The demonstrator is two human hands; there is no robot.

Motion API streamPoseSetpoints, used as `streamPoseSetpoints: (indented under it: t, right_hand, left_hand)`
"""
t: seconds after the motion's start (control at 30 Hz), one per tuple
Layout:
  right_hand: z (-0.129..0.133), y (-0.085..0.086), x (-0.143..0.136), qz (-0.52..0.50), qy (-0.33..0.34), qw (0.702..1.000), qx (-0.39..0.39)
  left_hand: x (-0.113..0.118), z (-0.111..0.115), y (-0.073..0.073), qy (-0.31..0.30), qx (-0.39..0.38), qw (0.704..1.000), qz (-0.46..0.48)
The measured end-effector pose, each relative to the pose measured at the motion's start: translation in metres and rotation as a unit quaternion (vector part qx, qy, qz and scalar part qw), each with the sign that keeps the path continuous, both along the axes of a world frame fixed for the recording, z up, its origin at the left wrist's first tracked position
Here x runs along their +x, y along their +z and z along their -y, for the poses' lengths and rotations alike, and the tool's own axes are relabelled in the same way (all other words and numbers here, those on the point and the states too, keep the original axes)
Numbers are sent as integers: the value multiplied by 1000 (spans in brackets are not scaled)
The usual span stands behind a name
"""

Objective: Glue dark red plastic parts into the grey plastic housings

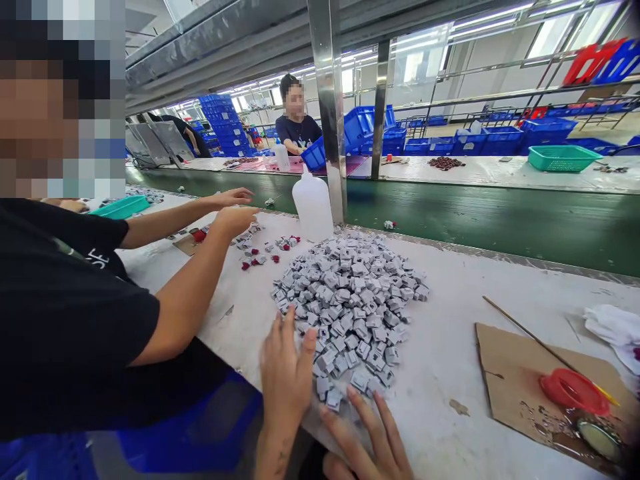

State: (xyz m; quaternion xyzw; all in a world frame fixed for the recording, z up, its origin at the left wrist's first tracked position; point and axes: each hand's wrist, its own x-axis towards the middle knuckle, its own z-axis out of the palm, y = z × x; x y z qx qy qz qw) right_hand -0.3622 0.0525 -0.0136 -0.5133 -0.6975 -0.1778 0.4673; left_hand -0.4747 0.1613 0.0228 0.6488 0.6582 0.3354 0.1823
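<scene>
A heap of small grey-white plastic pieces (350, 287) lies on the white worktable right in front of me. My left hand (287, 363) is at the heap's near left edge, fingers extended and thumb apart, with no piece visible in it. Lower down, my right hand (367, 433) spreads its fingers at the heap's near edge, the fingertips close to a few loose pieces. Whether those fingertips touch them I cannot tell. To the left of the heap, several grey pieces with dark red parts (257, 257) lie scattered.
A white squeeze bottle (313, 203) stands behind the heap beside a metal post (329, 113). At right, cardboard (505, 380) bears a red dish (575, 391) and a thin stick (530, 337). A co-worker's arms (200, 273) reach in from the left. A green conveyor belt (475, 217) runs behind.
</scene>
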Motion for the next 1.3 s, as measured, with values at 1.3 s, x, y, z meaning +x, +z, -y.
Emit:
streamPoseSetpoints:
  t: [1.3]
  right_hand:
    - [19,7,81,228,26,966,-116]
  left_hand:
    - [71,59,-12,-40,-59,996,53]
